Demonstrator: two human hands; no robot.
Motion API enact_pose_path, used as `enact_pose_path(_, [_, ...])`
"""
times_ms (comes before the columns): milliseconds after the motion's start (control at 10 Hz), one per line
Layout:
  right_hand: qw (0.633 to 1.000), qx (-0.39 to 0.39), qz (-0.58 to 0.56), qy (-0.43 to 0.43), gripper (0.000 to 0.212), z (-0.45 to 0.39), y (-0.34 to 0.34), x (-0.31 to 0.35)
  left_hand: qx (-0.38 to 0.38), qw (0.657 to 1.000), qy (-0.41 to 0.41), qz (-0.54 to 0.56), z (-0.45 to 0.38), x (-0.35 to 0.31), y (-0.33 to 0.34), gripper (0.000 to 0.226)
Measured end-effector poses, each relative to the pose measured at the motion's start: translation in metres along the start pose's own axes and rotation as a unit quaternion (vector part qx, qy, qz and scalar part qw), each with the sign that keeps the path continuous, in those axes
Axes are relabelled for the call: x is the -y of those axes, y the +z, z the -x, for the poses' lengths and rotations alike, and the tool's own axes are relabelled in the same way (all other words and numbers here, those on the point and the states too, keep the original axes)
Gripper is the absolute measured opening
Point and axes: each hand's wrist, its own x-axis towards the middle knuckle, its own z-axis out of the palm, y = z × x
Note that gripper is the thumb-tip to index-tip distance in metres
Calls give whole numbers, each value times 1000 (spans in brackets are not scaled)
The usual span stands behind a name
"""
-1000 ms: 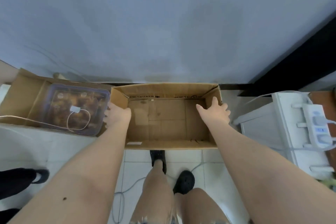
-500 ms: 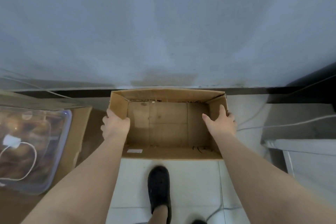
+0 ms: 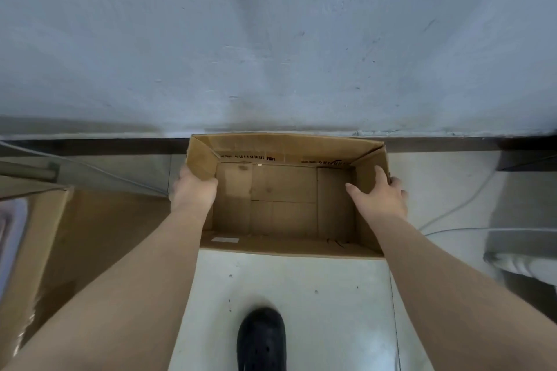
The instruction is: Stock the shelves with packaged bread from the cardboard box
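Observation:
An open brown cardboard box with nothing inside sits against the base of a pale blue wall, over the white tiled floor. My left hand grips the box's left end wall, fingers hidden on the outside. My right hand clasps the right end wall, thumb inside and fingers wrapped over the rim. No packaged bread and no shelf are visible.
A second cardboard box stands at the left, with the blurred edge of a clear plastic tub at the frame's edge. My black shoe is on the tiles below. A white cable and a white appliance lie right.
The second box and its plastic tub have slid out towards the left edge and the white appliance towards the right. Both hands keep their hold on the box, which now looks nearer.

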Motion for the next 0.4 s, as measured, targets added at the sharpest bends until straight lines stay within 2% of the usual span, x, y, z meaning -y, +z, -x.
enact_pose_path(200, [999, 21, 49, 13, 74, -4, -3, 13, 17, 997, 5, -74, 4, -4, 0, 70])
enact_pose_path(300, [997, 33, 66, -11, 69, 15, -18, 21, 23, 996, 12, -87, 27, -11, -13, 65])
enact_pose_path(400, [995, 42, 28, -90, 61, 43, -47, 28, 46, 991, 46, -117, 65, -22, -32, 50])
